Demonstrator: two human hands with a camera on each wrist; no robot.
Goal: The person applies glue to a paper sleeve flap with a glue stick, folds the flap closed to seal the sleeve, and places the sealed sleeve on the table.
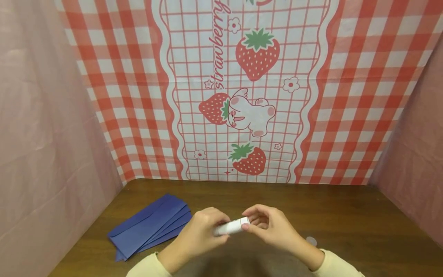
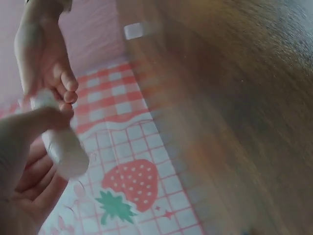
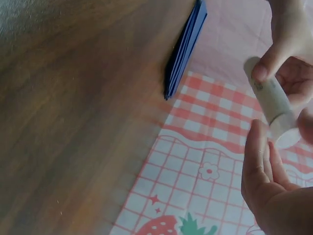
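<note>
In the head view my left hand (image 1: pixel 204 231) grips a white glue stick (image 1: pixel 232 227) held above the table, tilted with its far end up to the right. In the right wrist view the left thumb presses along the white barrel, and a seam rings the barrel near its end. My right hand (image 1: pixel 273 227) hovers around that seamed end, fingers loosely bent. Its thumb is right at the end piece, while the index fingertip stands a little off the other side. Part of the barrel is hidden by the left hand.
A fanned stack of dark blue envelopes (image 1: pixel 152 225) lies left on the brown wooden table (image 1: pixel 346 215). A small pale translucent piece (image 1: pixel 311 241) lies beside the right wrist. Strawberry-printed cloth (image 1: pixel 256 115) hangs behind, with pink curtains (image 1: pixel 45 134) at both sides.
</note>
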